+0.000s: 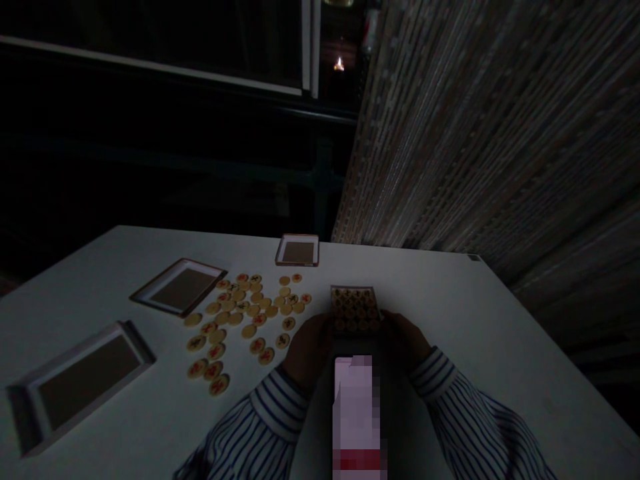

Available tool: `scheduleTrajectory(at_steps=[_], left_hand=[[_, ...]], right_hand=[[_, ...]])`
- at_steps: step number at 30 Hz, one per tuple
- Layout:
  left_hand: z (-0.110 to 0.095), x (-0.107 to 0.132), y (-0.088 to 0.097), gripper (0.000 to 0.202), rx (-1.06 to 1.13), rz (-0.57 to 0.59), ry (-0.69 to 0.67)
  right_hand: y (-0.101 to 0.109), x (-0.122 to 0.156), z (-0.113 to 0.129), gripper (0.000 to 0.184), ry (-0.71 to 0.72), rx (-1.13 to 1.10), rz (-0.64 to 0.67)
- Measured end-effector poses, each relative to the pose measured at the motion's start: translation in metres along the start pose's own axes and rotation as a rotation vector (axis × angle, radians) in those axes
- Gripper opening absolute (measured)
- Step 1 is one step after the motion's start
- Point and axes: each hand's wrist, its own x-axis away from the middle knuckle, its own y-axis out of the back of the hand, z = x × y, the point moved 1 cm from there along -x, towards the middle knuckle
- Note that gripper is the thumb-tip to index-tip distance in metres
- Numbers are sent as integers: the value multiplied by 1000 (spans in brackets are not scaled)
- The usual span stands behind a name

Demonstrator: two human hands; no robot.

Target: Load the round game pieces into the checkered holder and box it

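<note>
Holding a small box (pixel 354 308) between them, the left hand (pixel 310 347) and the right hand (pixel 403 340) each clasp one side of it, left hand on the box's left edge and right hand on its right edge, though the dim light hides exactly where the fingertips sit. The box rests low over the white table (pixel 475 320), just ahead of the striped sleeves (pixel 280 413), and it looks packed with round wooden discs laid flat in rows. To the left of the box lies a loose scatter of discs (pixel 245 317) of the same kind, pale with red or dark marks, some touching one another. Beyond the box and a little left sits a small square tray (pixel 298 252); farther left of the box is a medium tray (pixel 180 288), and well to the box's left and nearer the person a large tray (pixel 83 380). A woven wall (pixel 500 133) rises behind and to the right of the box. As a judgement, handling this well means holding the box level with even pressure from both sides, so the packed rows do not shift or spill, and staying clear of the loose discs beside it.
</note>
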Motion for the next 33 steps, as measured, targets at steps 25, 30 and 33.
scheduleTrajectory(at_steps=[25,30,33], left_hand=[[0,3,-2,28,-64,-11,-24],[-4,3,0,30,-37,-5,-48],[-7,4,3,31,-35,-27,-55]], right_hand=[[-5,5,-6,36,32,-42,-74],[-7,5,-12,38,13,-38,-69],[-8,5,-17,38,5,-39,-34]])
